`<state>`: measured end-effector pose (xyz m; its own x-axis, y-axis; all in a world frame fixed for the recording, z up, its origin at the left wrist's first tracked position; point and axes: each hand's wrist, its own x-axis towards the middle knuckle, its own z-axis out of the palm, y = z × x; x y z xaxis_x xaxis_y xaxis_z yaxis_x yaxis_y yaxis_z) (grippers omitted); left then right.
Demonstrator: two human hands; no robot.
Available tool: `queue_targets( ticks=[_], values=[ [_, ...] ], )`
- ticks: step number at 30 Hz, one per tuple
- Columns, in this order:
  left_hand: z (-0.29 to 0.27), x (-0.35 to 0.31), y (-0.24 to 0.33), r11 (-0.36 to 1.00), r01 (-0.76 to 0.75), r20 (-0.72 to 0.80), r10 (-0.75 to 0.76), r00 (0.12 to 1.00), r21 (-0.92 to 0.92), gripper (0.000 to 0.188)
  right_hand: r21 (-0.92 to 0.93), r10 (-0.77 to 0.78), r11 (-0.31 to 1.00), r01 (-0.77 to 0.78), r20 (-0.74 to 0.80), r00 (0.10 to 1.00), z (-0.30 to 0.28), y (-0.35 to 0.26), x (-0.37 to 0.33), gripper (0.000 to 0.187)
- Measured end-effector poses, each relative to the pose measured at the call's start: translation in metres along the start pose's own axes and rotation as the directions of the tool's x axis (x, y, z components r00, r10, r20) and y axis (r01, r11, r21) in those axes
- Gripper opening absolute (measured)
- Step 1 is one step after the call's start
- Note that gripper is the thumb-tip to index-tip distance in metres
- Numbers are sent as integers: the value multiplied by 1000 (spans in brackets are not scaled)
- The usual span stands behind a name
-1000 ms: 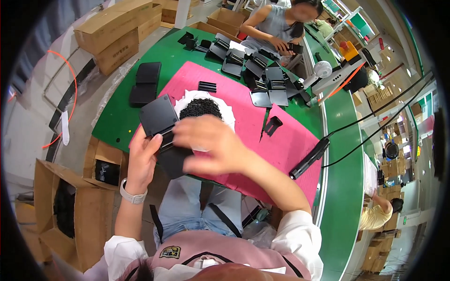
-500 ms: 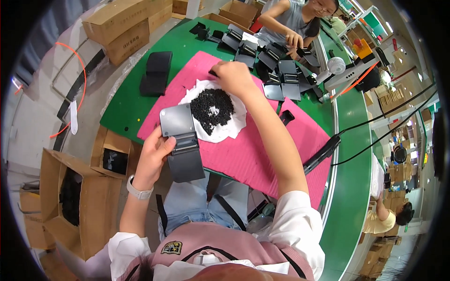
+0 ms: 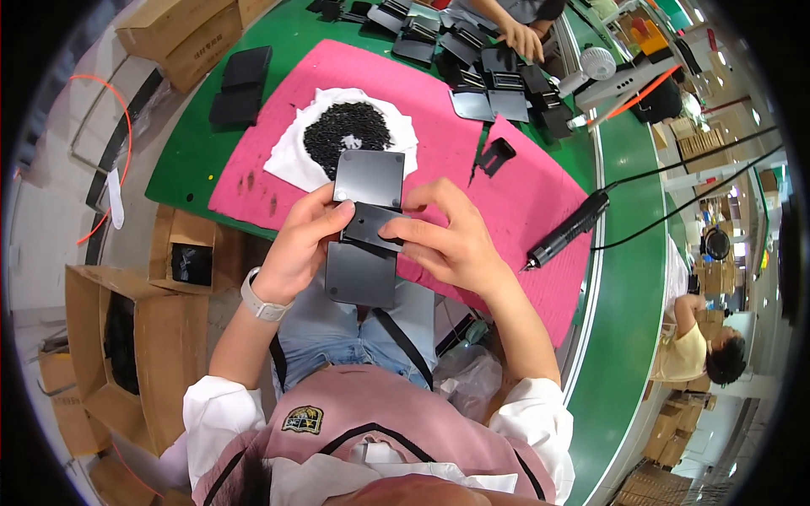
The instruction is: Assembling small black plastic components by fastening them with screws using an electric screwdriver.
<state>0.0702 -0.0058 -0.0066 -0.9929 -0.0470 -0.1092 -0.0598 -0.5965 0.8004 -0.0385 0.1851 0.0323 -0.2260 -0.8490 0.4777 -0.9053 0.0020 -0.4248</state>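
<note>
My left hand (image 3: 295, 240) is closed round the left side of a dark folding stand (image 3: 361, 278), which has a square plate at each end. Across its middle lies a small black cover plate (image 3: 363, 221). My right hand (image 3: 456, 240) grips this cover from the right, thumb on top and fingers at its edge. Just beyond the stand, a white cloth (image 3: 287, 160) carries a heap of small black pieces (image 3: 337, 135) that look like screws. A black electric screwdriver (image 3: 569, 232) rests on the pink mat (image 3: 439, 101) to the right.
A black clip-like part (image 3: 496, 157) lies on the mat's right piece. Another folded stand (image 3: 241, 84) sits on the green table at left. Several stands (image 3: 472, 51) crowd the far side by a co-worker's hand (image 3: 521, 38). A small fan (image 3: 597, 63) and cardboard boxes (image 3: 181, 354) flank the table.
My right hand has come back from the far edge of the mat to the stand. The stand has turned over in my left hand, and the cover plate now lies across its middle.
</note>
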Motion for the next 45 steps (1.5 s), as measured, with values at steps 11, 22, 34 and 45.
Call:
queue_targets(
  ticks=[11, 22, 34, 45],
  values=[
    [11, 15, -8, 977, 39, 20, -44, 999, 208, 37, 172, 218, 967, -186, -189, 958, 10, 0, -32, 30],
    [25, 24, -13, 967, 8, 80, -30, 996, 256, 32, 55, 193, 981, -185, -216, 957, 15, 5, -36, 26],
    [-9, 82, 29, -456, 130, 183, 579, 795, 881, 13, -288, 413, 837, -465, -225, 882, -29, -5, -54, 34],
    [-14, 87, 33, -279, -59, 244, 696, 675, 958, 8, -386, 487, -111, -916, -824, 288, -91, 29, -119, 56]
  ],
)
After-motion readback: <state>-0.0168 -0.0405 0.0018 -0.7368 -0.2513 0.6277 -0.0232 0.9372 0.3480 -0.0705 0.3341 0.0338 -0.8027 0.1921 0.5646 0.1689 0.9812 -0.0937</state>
